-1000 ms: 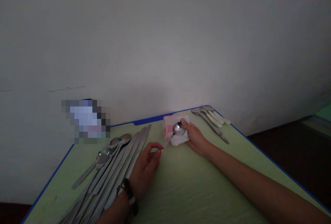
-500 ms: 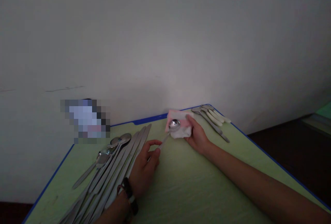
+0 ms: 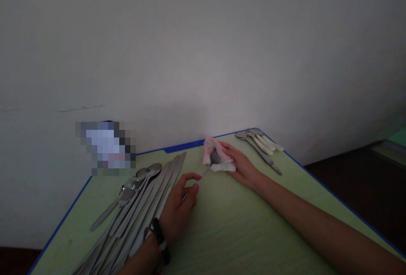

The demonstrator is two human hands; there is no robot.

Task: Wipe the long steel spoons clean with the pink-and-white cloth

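Spoon [image 3: 215, 157]: bowl inside cloth [image 3: 224, 166], near far edge of table [image 3: 222, 232]. Left hand [image 3: 178, 207] pinches handle; right hand [image 3: 242, 167] grasps cloth. Spoon likely light, stiff, slick; handle offers best hold. Cloth likely soft.

Left hand [image 3: 179, 203]: back uppermost, index finger [image 3: 190, 176] arched forward, thumb [image 3: 191, 194] below it; their tips form a light, closed pinch grip. Remaining fingers largely hidden. Left forearm [image 3: 139, 259] enters from the bottom edge, angled up and to the right. Right hand [image 3: 241, 165]: ahead of the left and apart from it, grip closed, fingers partly hidden. Right wrist [image 3: 255, 179] near straight. Right forearm [image 3: 304, 213] bare, extended diagonally from the lower right corner.
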